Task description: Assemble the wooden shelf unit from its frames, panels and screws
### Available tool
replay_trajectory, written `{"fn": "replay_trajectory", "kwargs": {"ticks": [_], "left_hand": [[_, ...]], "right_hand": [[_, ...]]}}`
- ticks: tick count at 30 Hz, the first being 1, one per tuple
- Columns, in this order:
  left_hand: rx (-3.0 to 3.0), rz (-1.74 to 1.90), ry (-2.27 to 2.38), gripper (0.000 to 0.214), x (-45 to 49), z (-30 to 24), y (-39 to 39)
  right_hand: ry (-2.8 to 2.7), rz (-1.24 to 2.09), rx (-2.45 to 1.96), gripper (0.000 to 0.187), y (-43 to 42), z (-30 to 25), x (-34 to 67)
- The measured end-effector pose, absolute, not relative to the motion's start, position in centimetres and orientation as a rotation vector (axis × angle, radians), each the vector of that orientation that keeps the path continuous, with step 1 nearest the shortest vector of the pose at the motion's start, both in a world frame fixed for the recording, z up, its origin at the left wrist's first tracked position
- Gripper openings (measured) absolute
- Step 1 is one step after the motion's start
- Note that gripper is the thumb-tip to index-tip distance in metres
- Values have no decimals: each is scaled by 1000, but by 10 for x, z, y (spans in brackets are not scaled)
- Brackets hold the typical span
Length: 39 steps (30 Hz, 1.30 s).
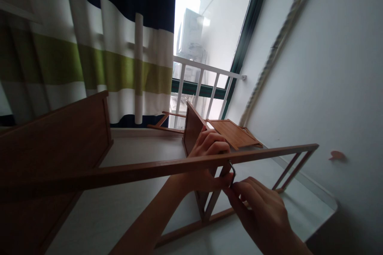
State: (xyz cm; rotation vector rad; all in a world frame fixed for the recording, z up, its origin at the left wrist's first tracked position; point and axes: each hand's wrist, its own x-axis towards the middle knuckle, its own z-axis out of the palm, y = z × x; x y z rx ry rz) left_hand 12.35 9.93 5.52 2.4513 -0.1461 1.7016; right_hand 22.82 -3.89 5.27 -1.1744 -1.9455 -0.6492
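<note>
Has in front a long brown wooden rail (167,167), with its long axis running left to right and climbing gently toward its right end. Pinches a small bent metal key (233,172) just below the rail, right of its middle, with thumb and forefinger of the right hand (260,203), those fingers closed at the tips around its lower end. Sets the key's upper end against the rail's near side; too small to tell if seated in a hole. Points the key's straight leg down from the rail, leaning slightly left, roughly across the rail's length.

Reaches under the rail with the left hand (209,143), curling bent fingers up on its far side and bringing the thumb close to the key. Cannot tell how tightly those fingers close or on what, being partly hidden by the rail.

Shows two narrow slats (298,170) dropping from the rail's right end, and a lower bar (179,233) below its middle. Has one brown panel (54,131) beyond the rail's left part, and two more panels (231,131) beyond its middle, above the pale floor (131,151). Faces a striped curtain (119,59) beyond the rail's left half, and a window (224,20) with white railing (209,67) beyond its right half.
</note>
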Motion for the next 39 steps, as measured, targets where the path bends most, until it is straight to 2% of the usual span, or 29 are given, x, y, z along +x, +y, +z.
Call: {"fn": "replay_trajectory", "kwargs": {"ticks": [7,12,16,20,27,34,39], "left_hand": [[2485,1699,-177,38,123,54,102],[2477,1766,-158,24,127,51,106],[2479,1802,-161,22,128,47,107],[2488,1775,-142,27,127,48,106],[2496,1776,-153,38,126,50,102],[2536,1763,-147,43,125,53,100],[2545,1746,-142,48,123,55,99]], "right_hand": [[-1918,-386,-1150,6,-32,54,213],[-1921,-452,-1146,3,-28,62,206],[-1921,-540,-1171,2,-26,69,203],[-1921,-531,-1195,16,-27,76,201],[-1811,-12,-1247,6,-36,92,206],[-1636,538,-1148,13,-39,102,214],[-1556,626,-1078,18,-38,97,228]]}}
